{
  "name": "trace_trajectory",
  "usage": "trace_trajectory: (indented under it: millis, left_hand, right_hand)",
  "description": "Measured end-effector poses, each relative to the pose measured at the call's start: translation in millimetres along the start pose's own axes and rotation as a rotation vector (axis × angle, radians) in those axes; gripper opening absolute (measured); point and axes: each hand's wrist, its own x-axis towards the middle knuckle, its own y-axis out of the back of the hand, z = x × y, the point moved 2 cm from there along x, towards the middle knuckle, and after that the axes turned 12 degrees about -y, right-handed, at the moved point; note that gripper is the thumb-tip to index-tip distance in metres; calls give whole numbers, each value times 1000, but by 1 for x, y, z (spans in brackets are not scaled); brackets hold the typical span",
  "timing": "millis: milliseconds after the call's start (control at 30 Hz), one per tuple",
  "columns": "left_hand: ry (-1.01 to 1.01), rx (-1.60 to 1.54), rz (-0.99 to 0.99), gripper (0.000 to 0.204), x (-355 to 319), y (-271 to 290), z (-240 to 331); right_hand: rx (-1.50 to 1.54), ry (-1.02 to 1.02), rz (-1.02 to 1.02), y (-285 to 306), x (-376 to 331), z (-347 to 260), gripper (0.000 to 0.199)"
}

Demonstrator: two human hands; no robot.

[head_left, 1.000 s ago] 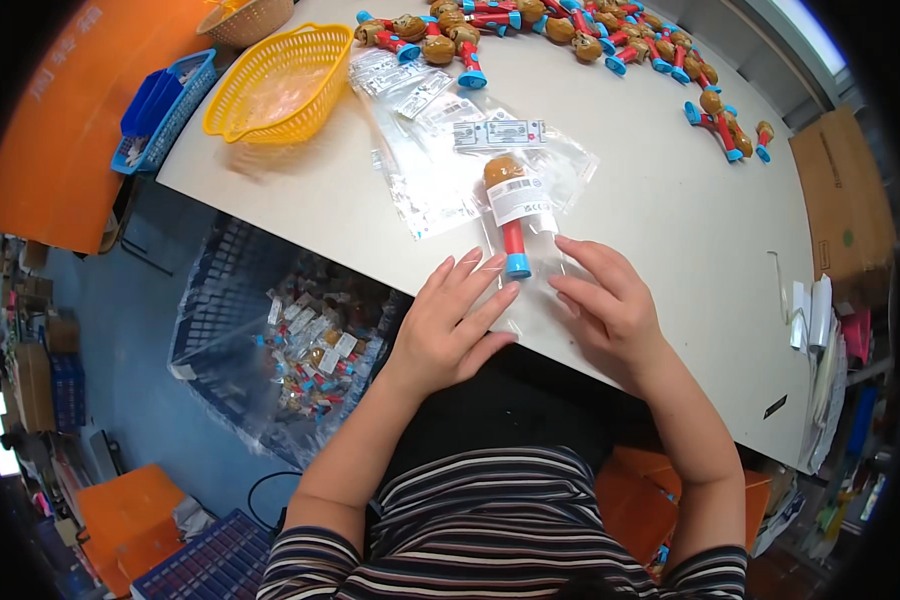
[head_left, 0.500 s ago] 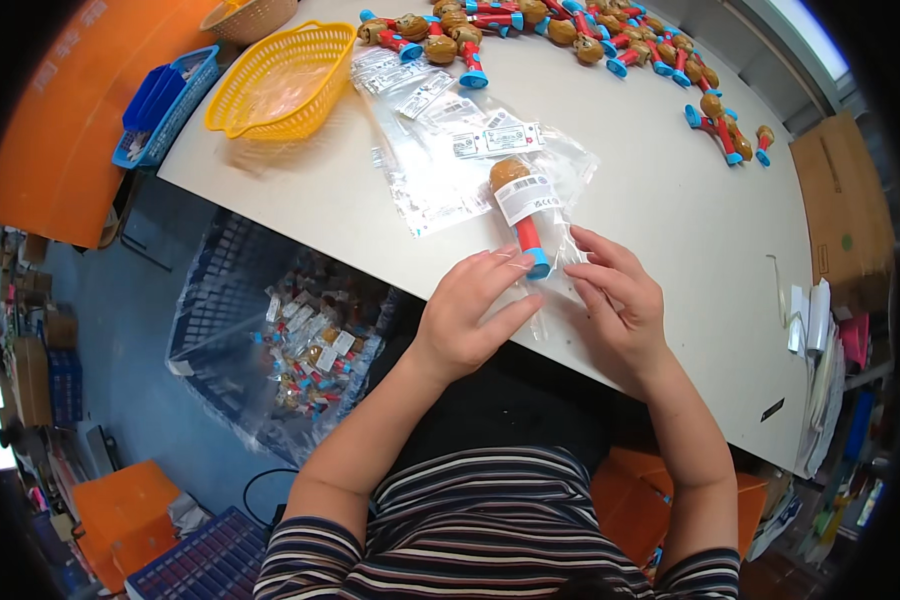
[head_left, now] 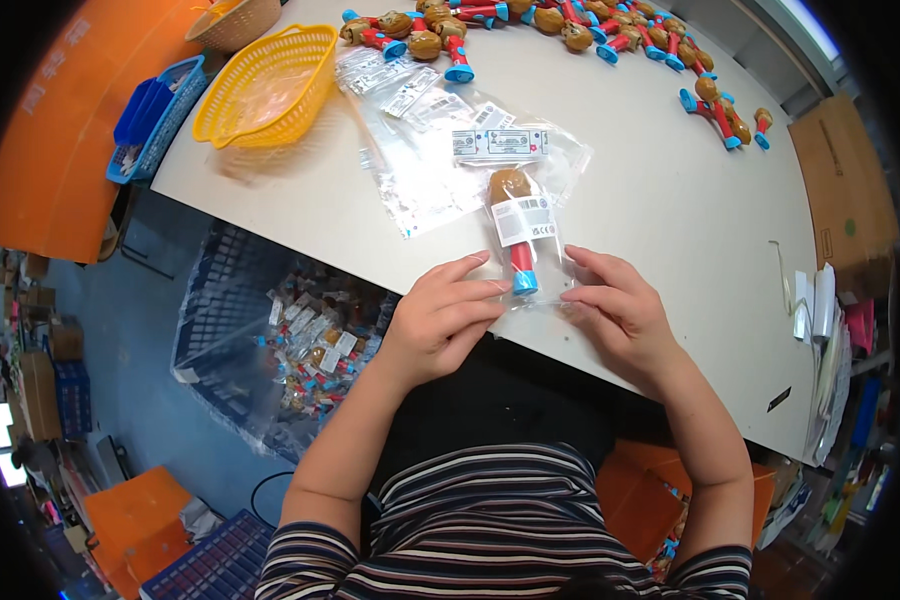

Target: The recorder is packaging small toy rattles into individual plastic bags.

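A toy shaped like a microphone, with a brown rounded head (head_left: 510, 184), red handle (head_left: 522, 256) and blue foot (head_left: 525, 284), lies inside a clear plastic bag (head_left: 545, 268) with a white label (head_left: 524, 220). The bag rests near the table's front edge, its lower end toward me. My left hand (head_left: 445, 315) has its fingertips on the bag's lower left edge. At the lower right edge, my right hand (head_left: 622, 305) pinches the plastic between thumb and fingers. Flat clear bags (head_left: 420, 185) with printed strips lie just beyond the toy.
Many more such toys (head_left: 575, 38) are heaped along the table's (head_left: 670, 240) far side. A yellow basket (head_left: 205, 127) and a blue basket (head_left: 170, 125) stand far left. Below the table edge, a lined blue crate (head_left: 205, 330) holds bagged toys. A cardboard box (head_left: 845, 200) stands at right.
The bagged toy has turned more upright in view and shifted slightly toward me. My left hand has drawn back left, off the toy's foot to the bag's edge.
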Motion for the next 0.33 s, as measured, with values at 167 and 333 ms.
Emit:
trace_trajectory:
  millis: [167, 333]
  left_hand:
    - [218, -79, -43, 27, -1, -1, 9]
    - [221, -156, -39, 65, 1, -11, 26]
  right_hand:
    - [100, -167, -17, -4, -1, -6, 12]
    - [388, -265, -33, -9, -4, 4, 13]
